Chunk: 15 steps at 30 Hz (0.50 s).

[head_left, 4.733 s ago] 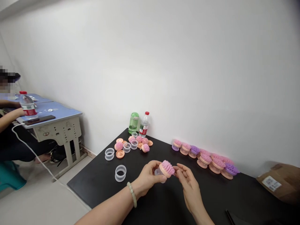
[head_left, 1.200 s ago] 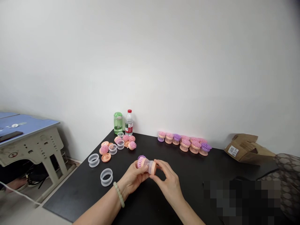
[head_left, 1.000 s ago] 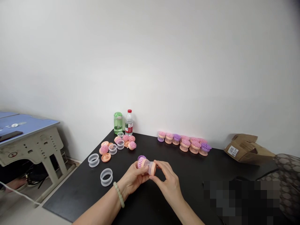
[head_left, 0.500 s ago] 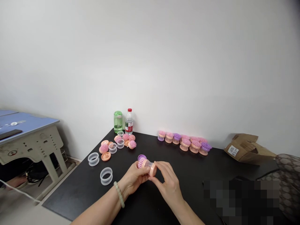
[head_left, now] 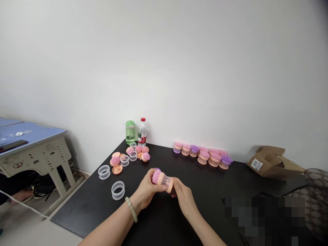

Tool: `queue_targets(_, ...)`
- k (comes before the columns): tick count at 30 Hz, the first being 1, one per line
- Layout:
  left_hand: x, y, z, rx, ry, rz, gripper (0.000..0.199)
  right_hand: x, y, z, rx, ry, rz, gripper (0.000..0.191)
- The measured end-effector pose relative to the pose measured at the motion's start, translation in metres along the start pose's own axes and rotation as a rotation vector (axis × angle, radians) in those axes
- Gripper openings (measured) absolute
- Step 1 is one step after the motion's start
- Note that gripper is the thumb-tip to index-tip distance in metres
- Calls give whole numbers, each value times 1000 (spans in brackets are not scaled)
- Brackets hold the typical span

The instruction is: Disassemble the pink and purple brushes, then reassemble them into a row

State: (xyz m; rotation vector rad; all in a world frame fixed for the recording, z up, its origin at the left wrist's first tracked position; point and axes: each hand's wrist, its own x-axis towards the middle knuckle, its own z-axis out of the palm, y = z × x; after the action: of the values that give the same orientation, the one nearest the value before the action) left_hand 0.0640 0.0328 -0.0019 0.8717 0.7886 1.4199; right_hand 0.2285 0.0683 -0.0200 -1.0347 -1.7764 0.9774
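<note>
Two bare hands hold one scalp brush (head_left: pixel 162 181) above a black table (head_left: pixel 84 215). The curled left hand (head_left: pixel 146 189) wraps around its pink bristles (head_left: pixel 156 177), while the right hand (head_left: pixel 183 200) closes on its peach end (head_left: pixel 171 186), with the clear cylindrical body (head_left: pixel 164 182) between them. A purple brush head (head_left: pixel 157 169) shows just behind. Frosted plastic rings (head_left: pixel 118 190) lie near the left hand; farther off sit a loose heap of brush parts (head_left: pixel 133 157) and a row of peach-based brushes (head_left: pixel 203 156).
</note>
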Motion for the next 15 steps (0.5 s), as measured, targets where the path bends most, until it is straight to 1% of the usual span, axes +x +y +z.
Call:
queue_targets(2, 1, 1, -1, 5, 48, 2, 61, 1, 3, 0, 26, 20, -50, 48)
queue_targets(5, 2, 2, -2, 20, 89, 0, 60, 1, 5, 0, -6, 35, -140, 56)
queue_targets(7, 2, 2, -3, 40, 83, 3, 60, 0, 4, 0, -54, 43, -171, 55)
queue_targets(8, 2, 1, -3, 49, 74, 6, 60, 0, 3, 0, -60, 28, -168, 49)
queue_targets(10, 2, 0, -3, 62, 57, 12, 59, 1, 2, -1, -41, -40, -123, 32)
queue_targets(11, 2, -1, -4, 68, 53, 19, 59, 1, 2, -2, -24, -71, -96, 29)
queue_targets(13, 3, -2, -5, 82, 59, 36, 59, 2, 3, -4, 9, -98, -70, 34)
queue_targets(15, 4, -3, -6, 88, 73, 44, 59, 3, 5, -4, 34, -71, -87, 40)
